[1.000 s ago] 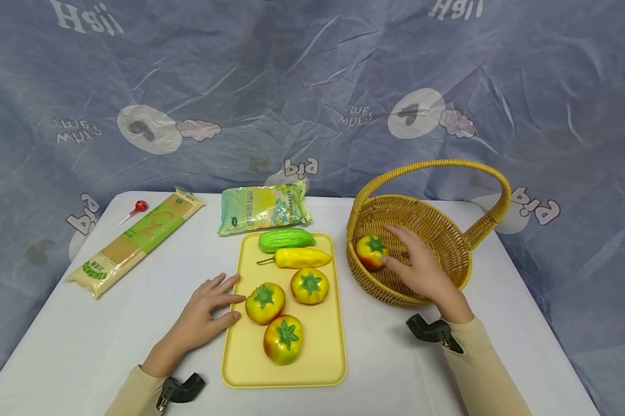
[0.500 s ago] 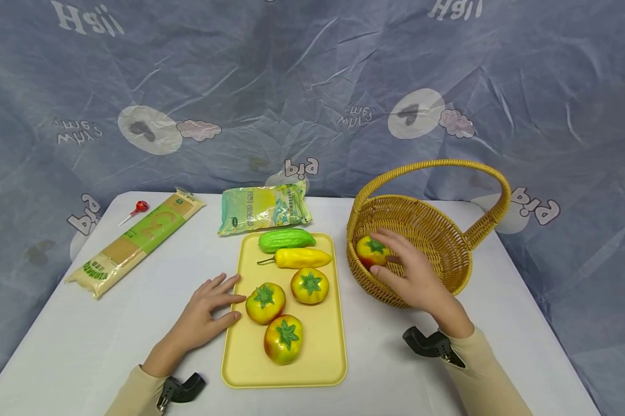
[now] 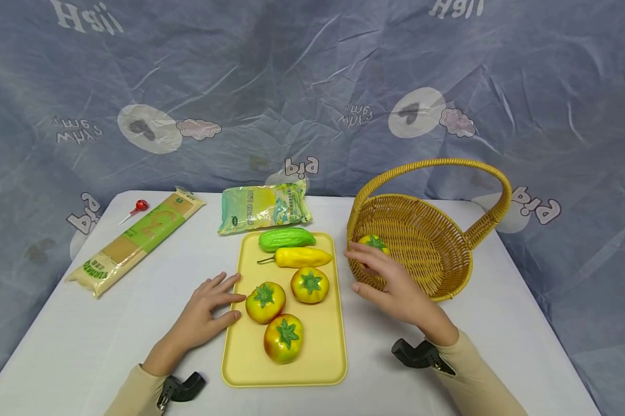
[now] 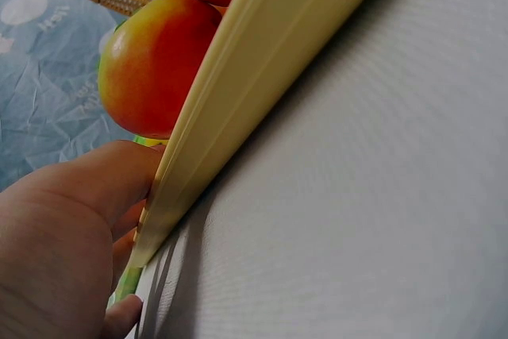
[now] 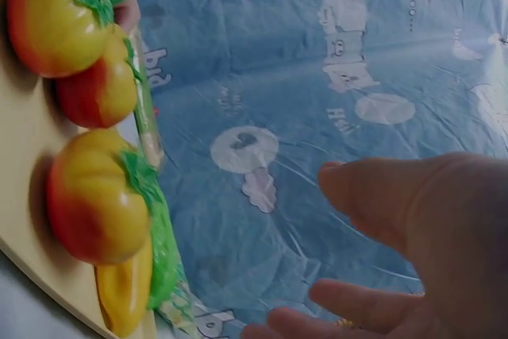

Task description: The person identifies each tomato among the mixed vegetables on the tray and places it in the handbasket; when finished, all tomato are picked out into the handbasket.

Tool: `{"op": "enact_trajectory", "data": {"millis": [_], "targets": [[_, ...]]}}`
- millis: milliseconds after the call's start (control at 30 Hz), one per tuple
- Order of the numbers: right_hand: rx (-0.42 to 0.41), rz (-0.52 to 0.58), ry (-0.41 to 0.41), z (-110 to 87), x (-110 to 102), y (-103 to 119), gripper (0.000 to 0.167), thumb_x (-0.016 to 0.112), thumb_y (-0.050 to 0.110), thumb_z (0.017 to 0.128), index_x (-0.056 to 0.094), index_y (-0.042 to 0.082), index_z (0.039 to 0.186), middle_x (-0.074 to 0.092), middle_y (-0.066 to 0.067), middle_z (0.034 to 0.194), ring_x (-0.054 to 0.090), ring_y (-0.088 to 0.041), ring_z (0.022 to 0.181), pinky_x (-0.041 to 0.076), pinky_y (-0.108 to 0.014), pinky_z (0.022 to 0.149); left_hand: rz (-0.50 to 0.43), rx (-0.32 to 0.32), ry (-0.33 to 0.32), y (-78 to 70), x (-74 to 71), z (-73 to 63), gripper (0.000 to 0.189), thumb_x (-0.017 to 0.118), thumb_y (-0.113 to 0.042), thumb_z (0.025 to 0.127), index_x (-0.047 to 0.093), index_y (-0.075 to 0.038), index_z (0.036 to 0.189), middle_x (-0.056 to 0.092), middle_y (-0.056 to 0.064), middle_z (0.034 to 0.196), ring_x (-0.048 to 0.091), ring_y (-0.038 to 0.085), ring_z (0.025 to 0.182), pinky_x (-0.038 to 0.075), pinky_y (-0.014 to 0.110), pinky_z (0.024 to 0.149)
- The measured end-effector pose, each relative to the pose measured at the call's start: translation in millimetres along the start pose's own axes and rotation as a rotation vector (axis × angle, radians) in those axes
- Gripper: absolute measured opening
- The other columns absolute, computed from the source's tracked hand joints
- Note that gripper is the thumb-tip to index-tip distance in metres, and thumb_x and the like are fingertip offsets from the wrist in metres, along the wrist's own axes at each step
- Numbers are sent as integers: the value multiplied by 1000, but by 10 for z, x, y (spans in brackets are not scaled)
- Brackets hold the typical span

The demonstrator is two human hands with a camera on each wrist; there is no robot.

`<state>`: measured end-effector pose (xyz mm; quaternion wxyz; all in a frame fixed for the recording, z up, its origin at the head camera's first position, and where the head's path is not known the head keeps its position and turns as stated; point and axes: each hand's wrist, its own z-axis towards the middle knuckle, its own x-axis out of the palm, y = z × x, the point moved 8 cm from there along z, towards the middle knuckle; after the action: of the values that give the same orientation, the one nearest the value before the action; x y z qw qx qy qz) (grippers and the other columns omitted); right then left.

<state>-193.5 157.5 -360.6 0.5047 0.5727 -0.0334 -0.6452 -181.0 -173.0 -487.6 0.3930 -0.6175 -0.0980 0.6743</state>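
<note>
Packet, long and slim, lay slantwise at the far left of the white table, a red lollipop just beside it. Next came the left hand, its fingers loosely spread and gripping nothing, resting at the left rim of the yellow tray. A nudge there could shift the tray and set its round load rolling. Beyond the tray lay a green-and-yellow bag; on it, from the far end, were a green gourd, a yellow pepper and three tomatoes, two seemingly touching, so lifting one might push its neighbour. The right hand hung over the near left rim of the wicker basket, thumb and fingers apart, nothing between them. Partly hidden by it, a fourth tomato sat inside, near the left wall. A low sweep of that hand could catch the rim and tip the basket; a loose pinch on glossy skin could let a tomato slip.
</note>
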Motion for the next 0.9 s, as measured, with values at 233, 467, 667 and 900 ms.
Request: {"op": "enact_trajectory", "data": {"millis": [233,467,667,900], "targets": [[12,80,68,29,260,19,50,74,4,90,61,6,138,52,-20,151,53,-39,137,59,-48,95,-3,7,0,2,-2,-3,30,79,-23,87,78,-18,117,54,14,152,39,49,146,24,75,115],[26,112,89,61,527,-64,46,76,11,90,64,7,134,53,-19,150,49,-37,141,48,-56,109,2,20,-6,9,-10,-7,29,79,-24,87,78,-19,116,55,14,152,41,49,145,26,75,114],[20,125,67,78,674,-121,46,77,11,87,67,13,131,51,-21,152,50,-39,141,43,-63,111,0,32,-11,13,-17,-10,29,79,-23,87,78,-20,117,55,14,152,41,49,145,26,76,113],[1,108,55,107,789,-180,44,78,11,84,70,13,127,49,-20,154,48,-40,143,40,-63,114,-3,19,-5,7,2,0,29,79,-23,88,77,-19,117,54,14,153,40,49,145,25,76,114]]}}
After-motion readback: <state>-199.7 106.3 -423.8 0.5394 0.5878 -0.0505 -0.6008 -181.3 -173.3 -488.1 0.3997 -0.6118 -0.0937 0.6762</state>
